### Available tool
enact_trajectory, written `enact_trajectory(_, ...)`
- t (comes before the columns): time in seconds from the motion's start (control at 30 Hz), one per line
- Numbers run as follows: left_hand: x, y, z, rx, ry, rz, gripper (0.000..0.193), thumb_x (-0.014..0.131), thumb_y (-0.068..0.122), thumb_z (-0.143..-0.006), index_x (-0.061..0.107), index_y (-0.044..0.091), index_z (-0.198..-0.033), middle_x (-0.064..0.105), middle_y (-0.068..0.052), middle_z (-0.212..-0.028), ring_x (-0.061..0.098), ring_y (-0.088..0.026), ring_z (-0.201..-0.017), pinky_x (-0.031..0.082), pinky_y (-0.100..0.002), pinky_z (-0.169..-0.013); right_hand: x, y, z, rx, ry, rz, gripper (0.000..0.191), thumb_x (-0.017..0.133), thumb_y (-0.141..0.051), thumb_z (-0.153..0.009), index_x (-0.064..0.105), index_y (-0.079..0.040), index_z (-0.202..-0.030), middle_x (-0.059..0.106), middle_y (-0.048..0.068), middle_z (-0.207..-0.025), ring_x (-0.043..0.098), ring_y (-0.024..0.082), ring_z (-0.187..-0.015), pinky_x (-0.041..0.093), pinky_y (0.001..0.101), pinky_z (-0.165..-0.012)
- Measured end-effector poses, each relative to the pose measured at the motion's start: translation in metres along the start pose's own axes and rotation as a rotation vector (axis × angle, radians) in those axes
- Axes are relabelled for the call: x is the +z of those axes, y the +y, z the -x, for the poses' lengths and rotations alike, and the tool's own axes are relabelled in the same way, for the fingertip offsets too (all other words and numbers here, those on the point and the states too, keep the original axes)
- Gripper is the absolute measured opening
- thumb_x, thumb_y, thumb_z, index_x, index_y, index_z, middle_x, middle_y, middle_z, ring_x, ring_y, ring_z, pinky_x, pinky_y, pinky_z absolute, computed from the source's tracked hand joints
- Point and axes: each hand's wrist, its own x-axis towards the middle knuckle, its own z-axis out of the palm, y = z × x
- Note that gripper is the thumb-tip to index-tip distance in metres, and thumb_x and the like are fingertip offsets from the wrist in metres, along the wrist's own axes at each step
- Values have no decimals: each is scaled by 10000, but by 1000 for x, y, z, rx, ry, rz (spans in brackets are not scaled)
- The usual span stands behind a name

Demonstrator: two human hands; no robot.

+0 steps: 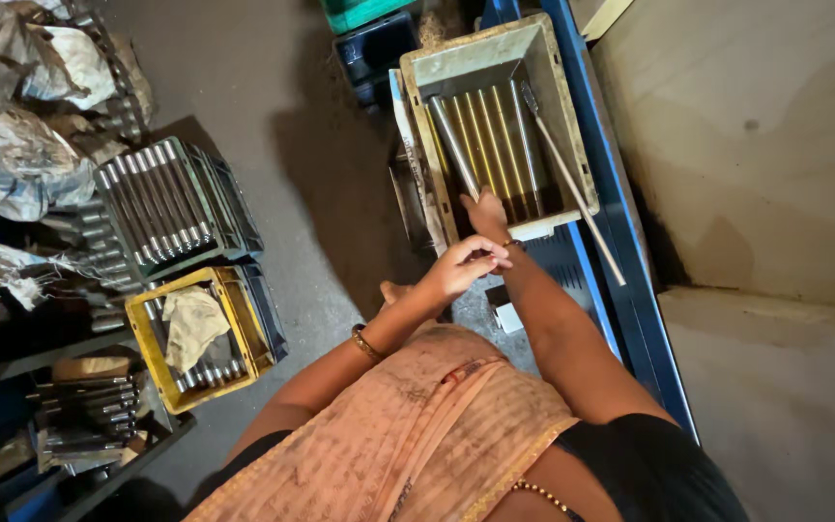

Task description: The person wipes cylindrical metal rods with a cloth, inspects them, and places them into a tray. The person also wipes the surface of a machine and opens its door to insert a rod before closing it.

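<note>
Floor (273,116), grey and dusty, fills the ground from nine to twelve o'clock, with crumpled sacks (12,145) piled at ten. A blue frame (620,280) runs along the one o'clock side and carries a worn beige bin (456,68) at twelve. Inside the bin a row of long metal rods (495,145) lies side by side, shiny and yellowish under the light, and one thinner rod (582,208) leans out over its right rim. By the look of it the bin is already about full across its bottom, so the sorting seems well along, though the crates at nine still hold plenty.

At nine o'clock stands a dark crate (229,217) of grey rods, and below it a yellow crate (142,338) with a rag (190,324) over more rods.

The right hand (487,215) reaches into the bin's near end, fingers closed on the end of a rod (456,150). The left hand (464,263) hovers just beneath it, fingers curled together, empty as far as I can tell.
</note>
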Motion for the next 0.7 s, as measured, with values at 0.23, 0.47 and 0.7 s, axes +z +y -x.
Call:
enact_trajectory(0.23, -5, 9, -5, 24, -25, 36, 147, 562, 36, -1050, 589, 1, -1191, 683, -104, -1213, 695, -211, -1145, 544, -326, -982, 5, 13, 2, -44, -65, 118, 403, 661, -248, -920, 588, 66, -1161, 649, 332, -1121, 643, 487, -1058, 542, 522, -876)
enact_trajectory(0.47, -8, 32, 3, -13, 7, -119, 169, 566, 39, -1061, 642, -20, -1200, 716, -122, -1133, 676, -199, -1095, 540, -340, -984, 10, -3, 17, -3, -71, 224, 281, 579, -86, -936, 572, 63, -1175, 615, 319, -1171, 628, 477, -1089, 546, 510, -881)
enact_trajectory(0.7, -5, 33, 2, 45, -10, -44, 148, 559, 38, -1061, 614, -22, -1185, 721, -126, -1112, 688, -185, -1073, 547, -331, -973, 7, 16, 26, -425, 221, 13, 298, 562, 42, -894, 579, 50, -1192, 561, 303, -1200, 575, 472, -1096, 513, 505, -934)
